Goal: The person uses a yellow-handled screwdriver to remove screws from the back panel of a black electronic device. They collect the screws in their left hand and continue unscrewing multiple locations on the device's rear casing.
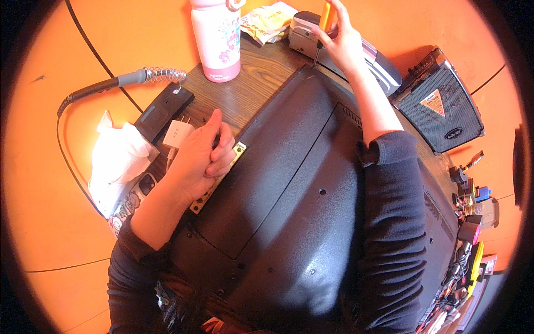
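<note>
Head view: right grip (340, 40) pinches the yellow screwdriver (325, 18), tip at the far corner of the black panel (289, 161); left grip (207, 149) curls, contents unclear.

Two arms in dark sleeves, cuffs pushed back to bare the wrists, reach up from the lower edge; the left forearm (157, 216) slants inward, its left hand (201, 156) with fingers curled and one digit pointing up; the right arm (389, 211) stretches farther, its right hand (346, 45) raised at the top edge, thumb and fingers gripping.
</note>
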`<state>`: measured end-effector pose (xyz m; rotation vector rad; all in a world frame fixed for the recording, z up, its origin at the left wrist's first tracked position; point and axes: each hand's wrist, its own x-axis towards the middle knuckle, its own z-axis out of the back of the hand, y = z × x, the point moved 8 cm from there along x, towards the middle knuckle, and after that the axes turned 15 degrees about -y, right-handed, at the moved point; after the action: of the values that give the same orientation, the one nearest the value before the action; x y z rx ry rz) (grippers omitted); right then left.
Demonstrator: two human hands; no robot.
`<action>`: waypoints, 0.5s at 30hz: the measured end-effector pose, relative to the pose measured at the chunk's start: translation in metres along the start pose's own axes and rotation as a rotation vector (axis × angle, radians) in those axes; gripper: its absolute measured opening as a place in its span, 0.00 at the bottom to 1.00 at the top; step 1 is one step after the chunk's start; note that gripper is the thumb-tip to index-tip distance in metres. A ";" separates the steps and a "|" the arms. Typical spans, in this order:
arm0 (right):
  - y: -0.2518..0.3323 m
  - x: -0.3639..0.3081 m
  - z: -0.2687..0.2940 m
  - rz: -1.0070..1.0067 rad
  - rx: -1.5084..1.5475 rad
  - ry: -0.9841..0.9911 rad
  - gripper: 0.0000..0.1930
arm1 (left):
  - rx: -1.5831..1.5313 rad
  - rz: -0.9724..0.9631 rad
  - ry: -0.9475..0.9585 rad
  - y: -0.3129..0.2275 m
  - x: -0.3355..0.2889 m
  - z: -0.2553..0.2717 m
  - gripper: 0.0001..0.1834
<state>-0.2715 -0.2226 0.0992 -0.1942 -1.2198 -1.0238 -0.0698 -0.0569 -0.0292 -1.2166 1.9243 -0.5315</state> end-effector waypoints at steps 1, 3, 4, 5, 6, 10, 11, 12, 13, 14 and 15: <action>-0.009 -0.003 -0.007 -0.137 0.027 0.102 0.38 | -0.004 0.000 0.004 0.000 0.000 0.000 0.22; -0.008 -0.002 -0.003 -0.141 0.130 0.044 0.37 | 0.005 -0.004 0.008 0.000 0.000 -0.001 0.22; -0.007 -0.002 -0.002 -0.145 0.180 0.015 0.37 | 0.014 -0.003 0.002 0.000 0.000 0.000 0.22; -0.008 -0.001 0.001 -0.100 0.042 -0.006 0.37 | 0.011 -0.005 0.002 0.000 -0.001 0.000 0.22; -0.007 -0.001 0.005 -0.057 -0.002 -0.053 0.37 | 0.013 -0.006 -0.005 0.000 -0.001 0.001 0.22; -0.014 -0.001 0.006 -0.077 -0.025 -0.046 0.38 | 0.009 0.004 0.004 0.000 0.000 0.000 0.22; -0.018 -0.002 0.003 -0.131 0.010 0.006 0.38 | 0.011 -0.001 0.008 0.000 0.000 0.000 0.22; -0.019 -0.002 0.000 -0.189 0.200 0.036 0.38 | 0.013 -0.005 0.011 0.000 0.000 0.000 0.22; -0.019 -0.001 -0.002 -0.247 0.388 0.067 0.38 | 0.019 -0.003 0.002 0.000 0.000 0.001 0.22; -0.017 -0.002 -0.006 -0.306 0.576 0.097 0.38 | 0.016 -0.007 0.003 0.000 0.000 0.001 0.22; -0.022 -0.001 -0.001 -0.267 0.318 0.094 0.37 | 0.019 -0.006 -0.009 0.000 0.000 0.001 0.22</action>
<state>-0.2874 -0.2348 0.0893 0.2686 -1.3261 -1.0380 -0.0690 -0.0569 -0.0303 -1.2118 1.9046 -0.5453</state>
